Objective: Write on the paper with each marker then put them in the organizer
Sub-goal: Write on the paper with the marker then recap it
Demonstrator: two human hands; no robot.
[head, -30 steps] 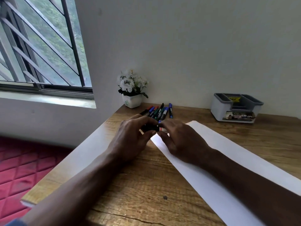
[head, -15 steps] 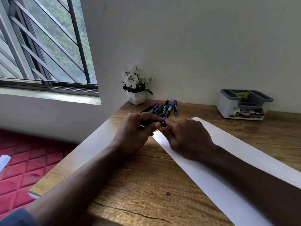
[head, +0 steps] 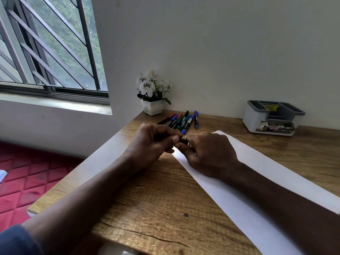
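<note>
At the back left corner of the worktop (head: 156,199), against the wall, a small white pot (head: 153,107) of white flowers is set. Just in front of it a bunch of markers (head: 179,120) is laid close together, with red, blue, green and black ends to be seen. One blue marker (head: 196,119) is laid just beside the bunch, on its right. An organizer (head: 272,116), white with grey compartments, is stood against the wall at the back right, well apart from the markers. A long sheet of paper (head: 257,172) is spread slantwise from the middle of the worktop toward its near right edge. A barred window (head: 46,43) is seen at the upper left, and a red quilted surface (head: 27,181) lies below the worktop's left edge.

The near ends of the bunch are partly hidden by the hands, which are held together at the paper's far left edge. A dark marker (head: 183,140) is held between them. One end is gripped by the left hand (head: 152,144), its fingers curled and its thumb laid along the barrel. The other end is pinched by the curled fingers of the right hand (head: 211,153). Only a short dark stretch of barrel is shown between them, and whether the cap is on cannot be told. The right forearm is laid across the paper, and a dark blue sleeve (head: 14,240) is seen on the left arm
</note>
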